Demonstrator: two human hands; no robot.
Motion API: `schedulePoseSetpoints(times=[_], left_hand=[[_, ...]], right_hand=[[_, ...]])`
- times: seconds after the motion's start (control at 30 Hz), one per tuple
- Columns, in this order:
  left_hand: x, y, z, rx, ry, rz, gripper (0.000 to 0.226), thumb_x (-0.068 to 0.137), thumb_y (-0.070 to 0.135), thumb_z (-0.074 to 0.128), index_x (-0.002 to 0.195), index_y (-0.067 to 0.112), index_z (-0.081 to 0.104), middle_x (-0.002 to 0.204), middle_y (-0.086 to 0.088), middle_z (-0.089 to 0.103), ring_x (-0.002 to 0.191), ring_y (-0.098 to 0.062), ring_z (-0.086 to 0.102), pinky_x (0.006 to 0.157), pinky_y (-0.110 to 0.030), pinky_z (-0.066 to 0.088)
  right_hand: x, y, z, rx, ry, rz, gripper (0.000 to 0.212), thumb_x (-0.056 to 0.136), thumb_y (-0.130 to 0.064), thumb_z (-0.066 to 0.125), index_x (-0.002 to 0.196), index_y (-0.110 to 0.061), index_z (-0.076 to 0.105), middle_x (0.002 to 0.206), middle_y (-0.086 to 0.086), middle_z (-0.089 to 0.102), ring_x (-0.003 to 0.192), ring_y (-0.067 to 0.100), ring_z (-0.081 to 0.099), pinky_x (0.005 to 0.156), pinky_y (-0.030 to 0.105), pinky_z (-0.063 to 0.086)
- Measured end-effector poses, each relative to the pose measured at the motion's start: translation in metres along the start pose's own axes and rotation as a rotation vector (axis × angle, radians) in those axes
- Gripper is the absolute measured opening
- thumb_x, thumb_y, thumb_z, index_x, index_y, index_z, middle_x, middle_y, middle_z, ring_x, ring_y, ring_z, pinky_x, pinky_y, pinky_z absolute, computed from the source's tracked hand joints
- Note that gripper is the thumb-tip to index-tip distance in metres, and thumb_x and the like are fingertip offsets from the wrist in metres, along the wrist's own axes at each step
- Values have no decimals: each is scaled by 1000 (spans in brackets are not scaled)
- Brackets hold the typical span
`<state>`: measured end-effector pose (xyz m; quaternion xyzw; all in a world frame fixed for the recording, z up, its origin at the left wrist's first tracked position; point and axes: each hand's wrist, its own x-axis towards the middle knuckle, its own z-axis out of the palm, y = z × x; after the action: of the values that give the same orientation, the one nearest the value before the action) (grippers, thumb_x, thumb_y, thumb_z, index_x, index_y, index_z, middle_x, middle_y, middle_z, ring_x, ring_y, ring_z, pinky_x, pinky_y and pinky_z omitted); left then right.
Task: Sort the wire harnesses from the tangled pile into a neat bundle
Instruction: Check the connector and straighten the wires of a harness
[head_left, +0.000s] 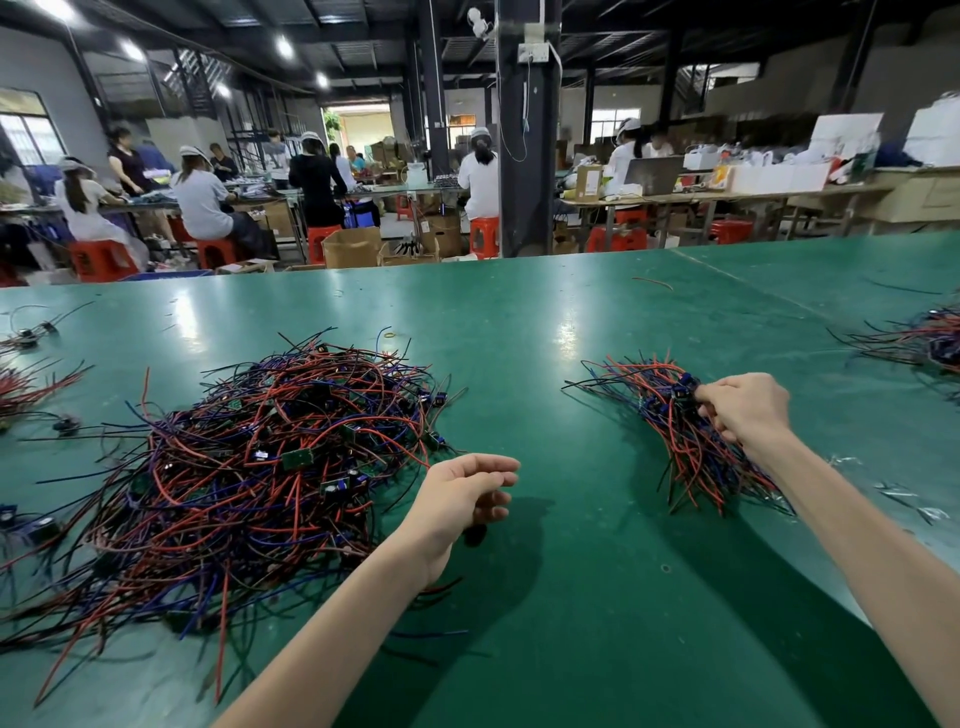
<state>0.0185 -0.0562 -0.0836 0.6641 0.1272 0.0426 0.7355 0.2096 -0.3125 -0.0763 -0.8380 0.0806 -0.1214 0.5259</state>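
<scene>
Bright ceiling lamps light the hall evenly and leave pale glare patches on my green desk. My left grip throws a soft shadow beside itself. The wide lens bends the edges, and the distant workers look slightly blurred.

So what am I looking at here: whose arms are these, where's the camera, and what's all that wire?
No machine here: these are a person's two bare arms, filmed by a camera worn on their head, looking forward and down. On the green table lies a tangled pile of red, blue and black wire harnesses with small circuit boards. The right hand grips a neat bundle of sorted harnesses resting on the table. The left hand hovers beside the pile, fingers relaxed, holding nothing.
</scene>
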Motion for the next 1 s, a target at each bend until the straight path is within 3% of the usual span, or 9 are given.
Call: schedulePoseSetpoints(times=[0.1,0.23,0.37,0.47,0.53,0.57,0.67,0.8,1.0], left_hand=[[-1,3,1,9,-5,27,18,91,-4,52,93,4,68,80,-2,65,60,-10,57,57,-18,52],[-3,20,0,167,10,228,23,92,-7,48,91,8,65,81,-4,63,59,-8,58,55,-19,51],[-4,54,-24,406,178,492,24,91,-2,53,92,19,64,86,1,66,71,-8,61,64,-19,54],[-2,75,-61,750,490,637,20,91,3,55,105,13,65,99,-1,67,87,-13,61,80,-23,52],[3,84,-92,981,634,534,25,92,7,54,114,11,64,110,-8,65,98,-22,59,91,-34,49],[5,86,-106,1088,622,402,26,91,10,54,116,13,63,114,-10,63,103,-25,58,94,-39,48],[2,85,-132,1300,388,44,16,86,20,64,101,20,68,108,-4,67,99,-21,58,91,-35,47],[-4,83,-142,1254,277,42,20,73,35,79,85,26,67,89,5,65,85,-15,59,72,-27,43],[-7,92,-142,1316,407,167,15,74,20,80,67,24,67,78,4,66,74,-14,58,74,-31,47]], right_hand=[[0,0,1,-102,42,-51,20,82,-17,68,70,-1,73,65,17,68,50,24,52,56,36,48],[-1,-2,2,-217,121,-178,19,83,-20,68,95,-6,72,92,15,71,90,31,62,81,34,47],[-4,1,3,-266,129,-376,19,85,-9,64,104,-11,59,85,11,65,80,27,57,74,32,44],[-7,1,5,-321,139,-509,23,86,0,58,105,-12,60,91,14,60,80,27,56,76,35,48],[-9,0,6,-361,126,-554,23,87,2,55,104,-12,64,95,18,60,76,26,54,72,33,47],[-10,-1,6,-375,116,-556,23,88,1,54,103,-12,66,96,18,60,75,27,54,70,32,47],[-10,0,4,-390,97,-526,23,89,-2,53,103,-13,68,98,18,60,81,31,55,71,31,43],[-10,0,3,-383,96,-505,24,88,-3,53,103,-13,68,98,19,60,84,35,56,74,35,46],[-13,-1,3,-375,91,-473,24,88,-4,53,105,-13,67,99,18,60,86,34,56,78,40,50]])
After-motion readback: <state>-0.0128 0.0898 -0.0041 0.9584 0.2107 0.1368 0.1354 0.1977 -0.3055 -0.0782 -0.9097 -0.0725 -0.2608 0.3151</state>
